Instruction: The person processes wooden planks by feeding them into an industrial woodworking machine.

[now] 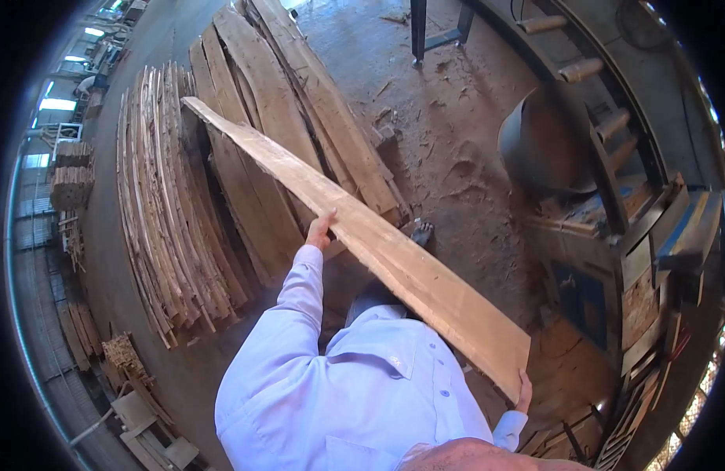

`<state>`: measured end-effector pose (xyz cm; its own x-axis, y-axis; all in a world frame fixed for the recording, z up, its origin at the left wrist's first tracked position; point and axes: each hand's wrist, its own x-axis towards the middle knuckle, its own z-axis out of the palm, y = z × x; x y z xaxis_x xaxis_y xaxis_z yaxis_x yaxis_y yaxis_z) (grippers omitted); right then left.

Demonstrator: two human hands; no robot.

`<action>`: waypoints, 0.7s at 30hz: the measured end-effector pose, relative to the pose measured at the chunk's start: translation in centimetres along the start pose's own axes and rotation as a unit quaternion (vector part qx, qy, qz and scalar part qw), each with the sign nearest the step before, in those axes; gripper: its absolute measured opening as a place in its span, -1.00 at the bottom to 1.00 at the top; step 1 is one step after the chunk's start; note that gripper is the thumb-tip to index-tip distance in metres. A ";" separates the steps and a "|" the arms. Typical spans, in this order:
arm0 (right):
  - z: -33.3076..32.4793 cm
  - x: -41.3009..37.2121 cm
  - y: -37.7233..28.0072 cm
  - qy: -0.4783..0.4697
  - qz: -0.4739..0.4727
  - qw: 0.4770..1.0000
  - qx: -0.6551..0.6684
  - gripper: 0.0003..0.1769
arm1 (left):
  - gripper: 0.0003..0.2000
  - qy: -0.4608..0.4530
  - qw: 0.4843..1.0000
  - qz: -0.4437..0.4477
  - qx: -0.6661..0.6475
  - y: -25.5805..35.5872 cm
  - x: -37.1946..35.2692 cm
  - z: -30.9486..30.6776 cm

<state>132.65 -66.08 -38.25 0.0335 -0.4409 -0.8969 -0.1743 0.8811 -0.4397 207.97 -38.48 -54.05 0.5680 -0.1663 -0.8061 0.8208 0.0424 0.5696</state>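
A long wooden plank (394, 250) runs slantwise across the head view, held in front of my body. Its wide end is near my right side, and its narrow far end lies over the stacked boards. My left hand (321, 229) grips the plank's near edge around its middle. At the wide end, my right hand (524, 392) is closed on the corner, with part of its fingers hidden by the wood. Beneath the plank's far half lies a stack of wide rough boards (268, 94).
A pile of thin wood strips (162, 196) lies left of the boards. On the right stands a machine with rollers (580, 69) and a round metal drum (547, 141). Wood scraps litter the dusty floor (457, 169). A dark metal stand (441, 39) is at the top.
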 end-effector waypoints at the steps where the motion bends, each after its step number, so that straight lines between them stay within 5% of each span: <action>1: -0.6 1.0 -0.5 0.009 -0.004 1.000 -0.016 -0.47 | -0.56 0.005 1.000 0.018 0.003 -0.8 2.2 -0.2; 7: 0.1 4.2 -5.4 0.020 -0.011 1.000 -0.004 -0.50 | -0.57 0.004 1.000 0.018 -0.005 -1.3 3.7 3.6; 14: -3.2 2.1 -14.7 0.048 -0.100 0.973 -0.200 -0.48 | -0.53 -0.017 0.998 -0.024 -0.058 -3.9 -3.0 9.5; 17: -5.9 3.3 -16.7 0.273 -0.101 0.798 -0.527 -0.32 | -0.52 -0.025 0.995 -0.069 -0.064 -6.7 -4.9 11.6; 21: -7.6 2.6 -17.3 0.346 -0.125 0.759 -0.537 -0.23 | -0.51 -0.031 0.990 -0.133 -0.041 -9.7 -6.4 11.3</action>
<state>128.24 -83.79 -32.64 -0.2629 -0.8828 -0.3893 -0.9619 0.2713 0.0344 195.69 -48.98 -52.62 0.3286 -0.2428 -0.9127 0.9444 0.0689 0.3216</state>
